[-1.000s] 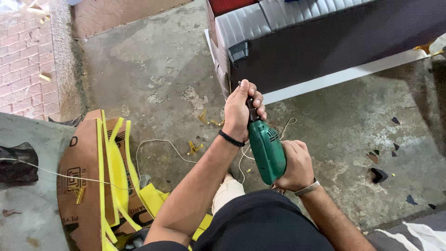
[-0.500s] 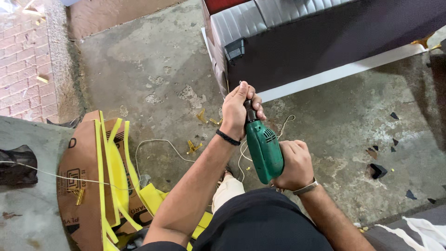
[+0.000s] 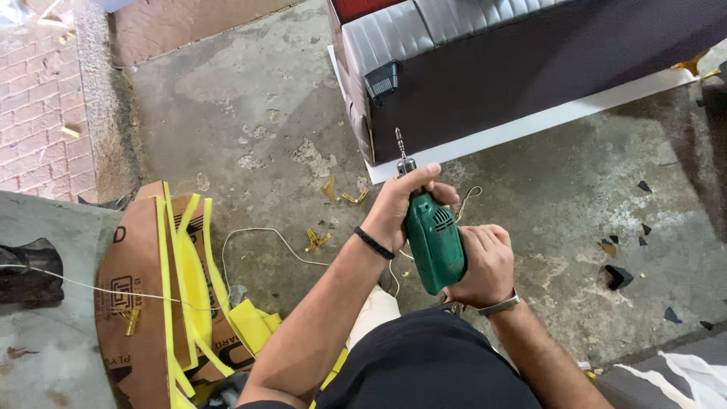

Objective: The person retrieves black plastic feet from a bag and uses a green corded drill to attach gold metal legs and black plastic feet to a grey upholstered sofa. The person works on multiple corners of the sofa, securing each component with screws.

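Rough, stained concrete floor (image 3: 250,98) is filling most of the head view, with a brick wall (image 3: 34,98) running along the far left. At the far right, an upholstered sofa (image 3: 530,68) is lying on its side, its dark underside facing the person and a white board (image 3: 545,121) sitting along its base.

Both hands are holding 1 green electric drill (image 3: 433,241) in the middle of the scene, just above the person's lap. Its bit (image 3: 399,141) is pointing away toward the sofa's near corner, close to it but not touching. The left hand (image 3: 401,203) is closing tightly around the chuck end, while the right hand (image 3: 485,261) is wrapping around the rear handle. A white cord (image 3: 265,235) is trailing off to the left across the floor.

Judging by this grip, the person seems to be tightening or seating the bit rather than drilling; bringing the tip to the sofa frame would call for a steady, level aim.

Near left, brown cardboard (image 3: 125,280) with yellow foam strips (image 3: 193,280) is lying flat. 3 small gold brackets (image 3: 341,198) are scattered between.
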